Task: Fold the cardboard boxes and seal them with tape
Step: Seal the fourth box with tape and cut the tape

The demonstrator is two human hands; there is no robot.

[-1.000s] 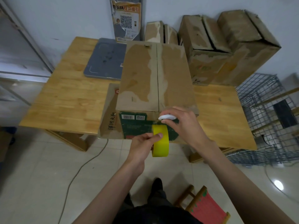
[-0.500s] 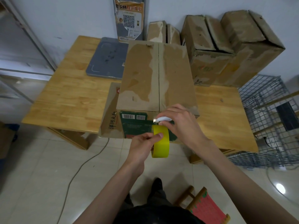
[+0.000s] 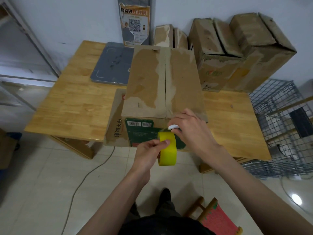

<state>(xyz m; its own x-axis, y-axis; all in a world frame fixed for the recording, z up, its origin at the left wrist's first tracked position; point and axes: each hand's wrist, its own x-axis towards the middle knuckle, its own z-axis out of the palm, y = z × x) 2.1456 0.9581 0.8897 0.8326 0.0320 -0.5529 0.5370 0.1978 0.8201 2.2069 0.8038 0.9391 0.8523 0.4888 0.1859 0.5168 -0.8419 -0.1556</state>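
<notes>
a worn brown cardboard box (image 3: 162, 82) with its two top flaps closed along a centre seam stands on the light wooden table (image 3: 72, 102), its near green-printed side at the table's front edge. the person's left hand (image 3: 149, 153) grips a yellow roll of tape (image 3: 167, 148) just in front of that near side, thumb curled over the roll's outer face and the other fingers hidden behind or inside it. the right hand (image 3: 191, 131) sits at the box's near top edge, right beside the seam, its fingers curled and pinching a small white object (image 3: 173, 127) just above the roll; what that object is cannot be told. a flattened piece of printed cardboard (image 3: 116, 122) lies under the box's left side. behind it, a grey flat pad (image 3: 111, 63) rests on the table, and more worn cardboard boxes (image 3: 237, 51) are stacked against the wall at the back right. a wire mesh cage (image 3: 284, 126) stands to the right of the table, and a small wooden stool with a red seat (image 3: 218, 217) is on the tiled floor near the person's legs
</notes>
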